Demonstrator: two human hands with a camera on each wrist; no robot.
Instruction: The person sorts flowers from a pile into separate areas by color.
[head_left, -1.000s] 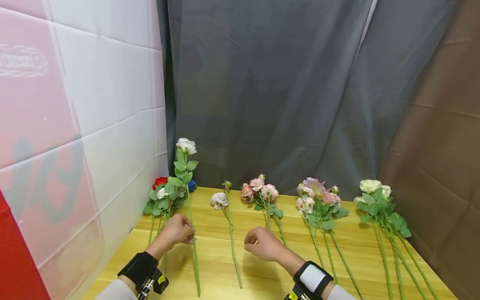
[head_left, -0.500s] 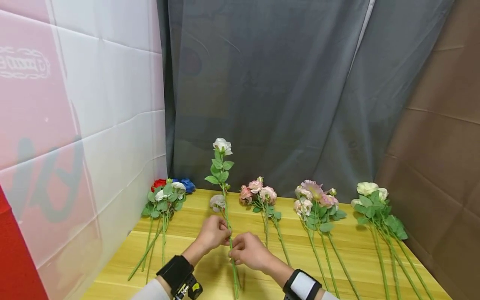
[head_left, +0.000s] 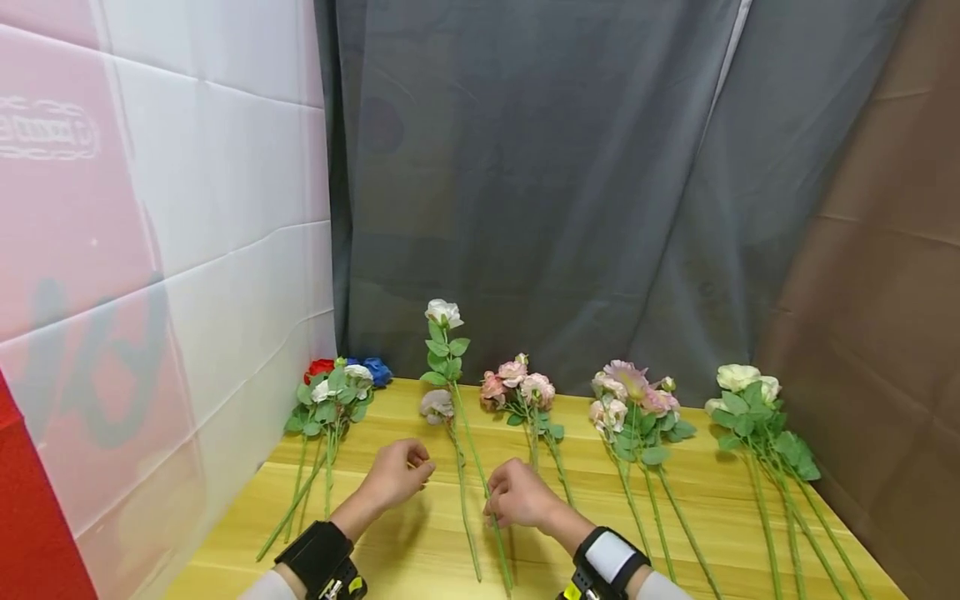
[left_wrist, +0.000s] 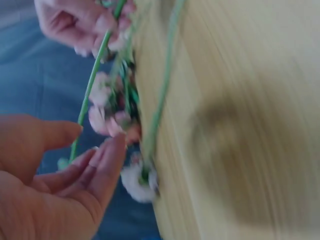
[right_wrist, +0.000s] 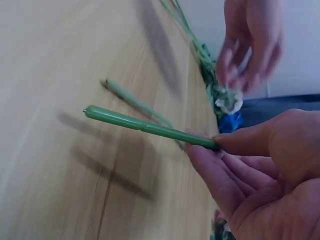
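My right hand [head_left: 519, 495] pinches the green stem of a white rose [head_left: 445, 314] between thumb and fingers. The rose is raised off the table, its bloom up and leaning left, with the cut end of the stem [right_wrist: 115, 117] pointing out past my fingers in the right wrist view. To the left, my left hand [head_left: 399, 471] is apart from the stem, its thumb and fingers spread and holding nothing, as the left wrist view [left_wrist: 65, 170] also shows. Behind the rose, a pale pink flower [head_left: 437, 406] lies on the wooden table [head_left: 375, 542].
Red, white and blue flowers [head_left: 333, 392] lie at the far left. Right of the middle are a pink bunch [head_left: 517, 387] and a pink-and-lilac bunch [head_left: 633, 400]. Cream roses [head_left: 746, 392] lie at the far right. A grey curtain [head_left: 525, 167] hangs behind.
The white rose came from the left to the middle in my left hand. My right hand took its stem, and my left hand let go and drew back left.
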